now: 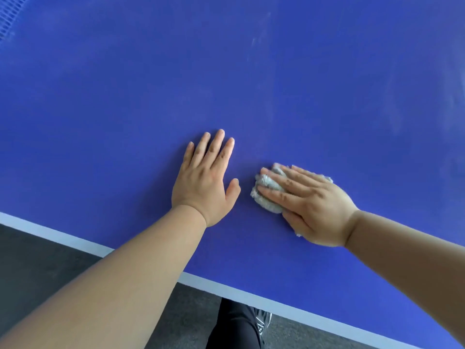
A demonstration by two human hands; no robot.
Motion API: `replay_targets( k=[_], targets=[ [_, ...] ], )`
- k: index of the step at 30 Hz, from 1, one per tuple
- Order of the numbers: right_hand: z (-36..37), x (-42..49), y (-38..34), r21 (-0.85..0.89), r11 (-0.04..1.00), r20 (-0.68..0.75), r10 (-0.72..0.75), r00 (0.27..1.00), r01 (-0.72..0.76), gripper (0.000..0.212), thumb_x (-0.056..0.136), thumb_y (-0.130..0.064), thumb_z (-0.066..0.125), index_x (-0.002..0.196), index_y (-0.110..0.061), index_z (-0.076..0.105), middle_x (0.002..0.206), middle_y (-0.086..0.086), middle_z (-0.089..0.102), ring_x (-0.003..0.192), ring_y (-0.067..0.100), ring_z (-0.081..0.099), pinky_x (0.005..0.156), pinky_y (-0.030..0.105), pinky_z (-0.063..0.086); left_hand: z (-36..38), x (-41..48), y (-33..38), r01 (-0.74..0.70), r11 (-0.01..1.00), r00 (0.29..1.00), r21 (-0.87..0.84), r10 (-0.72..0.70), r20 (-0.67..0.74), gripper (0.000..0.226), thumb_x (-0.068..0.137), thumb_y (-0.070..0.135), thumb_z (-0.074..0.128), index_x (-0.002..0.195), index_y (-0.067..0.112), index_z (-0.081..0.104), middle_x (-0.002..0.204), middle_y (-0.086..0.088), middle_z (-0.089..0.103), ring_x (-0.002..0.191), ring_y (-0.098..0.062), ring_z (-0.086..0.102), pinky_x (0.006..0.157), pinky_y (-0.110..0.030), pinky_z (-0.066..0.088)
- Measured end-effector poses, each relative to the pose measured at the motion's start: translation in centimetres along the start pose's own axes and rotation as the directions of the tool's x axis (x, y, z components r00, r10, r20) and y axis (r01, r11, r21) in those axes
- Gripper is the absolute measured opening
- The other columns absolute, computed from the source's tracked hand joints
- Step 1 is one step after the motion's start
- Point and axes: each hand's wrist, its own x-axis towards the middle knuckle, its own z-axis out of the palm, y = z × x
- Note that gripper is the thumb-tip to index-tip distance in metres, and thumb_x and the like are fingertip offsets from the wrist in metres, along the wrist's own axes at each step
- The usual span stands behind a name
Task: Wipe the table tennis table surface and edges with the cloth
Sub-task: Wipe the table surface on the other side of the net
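The blue table tennis table [226, 71] fills most of the view, with its white edge line [251, 297] running along the near side. My left hand [205, 181] lies flat on the surface, fingers straight and spread. To its right, my right hand [310, 206] presses a bunched grey-white cloth [266, 191] onto the table with straight fingers. Most of the cloth is hidden under the palm; its left part sticks out past the fingertips.
The net [10, 16] shows at the far top left corner. Faint pale smears [261, 36] mark the surface at the upper right. Dark grey floor [37, 260] lies below the table edge, and my dark trouser leg [236, 326] stands close to it.
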Motion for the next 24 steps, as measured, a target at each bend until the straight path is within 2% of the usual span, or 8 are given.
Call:
replay_targets(
  k=[3,5,8,13,16,18,21,24],
  targets=[
    [-1.9,5.5,5.1,0.034,0.933,-0.126,0.359,0.925,-0.357,0.065,0.097,-0.029,0.035,0.162,-0.021,0.032,0.167,0.008,0.033,0.154,0.036,0.030,0.127,0.049,0.023,0.1,-0.1,-0.1,0.002,1.000,1.000,0.006,-0.002,-0.006,0.082,0.092,0.054,0.020,0.167,0.022,0.010,0.175,0.002,0.002,0.161,-0.023,0.000,0.130,-0.048,0.005],
    [-2.5,8.0,6.7,0.046,0.896,-0.118,0.445,0.888,-0.442,0.063,0.099,-0.031,0.031,0.162,-0.029,0.029,0.170,-0.001,0.025,0.158,0.031,0.020,0.129,0.043,0.013,0.1,-0.1,-0.1,0.005,1.000,1.000,0.021,-0.004,-0.016,0.082,0.092,0.055,0.019,0.167,0.022,0.010,0.175,0.003,0.002,0.161,-0.023,0.001,0.130,-0.047,0.006],
    [-1.9,7.2,4.3,0.031,0.913,-0.096,0.407,0.908,-0.406,0.066,0.096,-0.029,0.032,0.162,-0.032,0.032,0.171,-0.003,0.024,0.158,0.030,0.019,0.130,0.043,0.012,-0.1,-0.2,0.0,0.003,1.000,1.000,0.004,-0.003,-0.001,0.082,0.091,0.054,0.017,0.167,0.023,0.010,0.175,0.003,0.001,0.160,-0.023,0.000,0.130,-0.047,0.005],
    [2.3,-1.3,-7.2,0.056,0.995,-0.004,0.082,0.997,-0.082,0.069,0.091,-0.023,0.042,0.159,-0.034,0.039,0.170,-0.005,0.026,0.158,0.026,0.022,0.128,0.047,0.019,-0.1,-0.2,-0.2,-0.008,0.999,1.000,-0.036,0.008,-0.008,0.079,0.092,0.048,0.020,0.167,0.022,0.013,0.175,0.002,0.004,0.161,-0.023,0.001,0.129,-0.048,0.005],
    [2.5,-3.0,-7.3,0.064,0.998,0.014,-0.018,1.000,0.018,0.065,0.094,-0.024,0.047,0.159,-0.031,0.040,0.171,-0.005,0.024,0.158,0.023,0.021,0.127,0.047,0.023,-0.1,-0.2,-0.2,-0.008,0.999,1.000,-0.044,0.007,-0.020,0.079,0.091,0.047,0.019,0.166,0.023,0.014,0.175,0.002,0.005,0.161,-0.023,0.002,0.130,-0.048,0.005],
    [1.6,-1.2,-4.8,0.035,0.992,-0.010,0.119,0.993,-0.119,0.067,0.095,-0.031,0.044,0.161,-0.028,0.036,0.170,0.001,0.027,0.157,0.028,0.025,0.128,0.047,0.022,0.0,-0.2,-0.2,-0.015,0.998,1.000,-0.056,0.014,-0.027,0.080,0.091,0.048,0.018,0.166,0.022,0.015,0.175,0.002,0.007,0.160,-0.023,0.003,0.130,-0.047,0.005],
    [-0.3,3.5,-0.5,0.078,0.889,-0.132,0.457,0.879,-0.451,0.062,0.100,-0.040,0.036,0.161,-0.029,0.033,0.170,0.001,0.027,0.157,0.030,0.022,0.128,0.047,0.018,0.1,-0.2,-0.3,-0.011,0.999,0.999,-0.047,0.010,-0.036,0.080,0.091,0.049,0.017,0.166,0.022,0.016,0.174,0.002,0.008,0.160,-0.024,0.005,0.130,-0.047,0.006],
    [-0.6,5.2,-0.3,0.075,0.861,-0.148,0.508,0.848,-0.503,0.059,0.102,-0.040,0.031,0.161,-0.035,0.033,0.170,-0.002,0.025,0.158,0.030,0.020,0.129,0.046,0.015,0.0,-0.1,-0.2,-0.016,0.998,0.999,-0.055,0.014,-0.040,0.080,0.091,0.048,0.015,0.166,0.023,0.016,0.174,0.003,0.008,0.160,-0.023,0.005,0.130,-0.047,0.005]
  ],
)
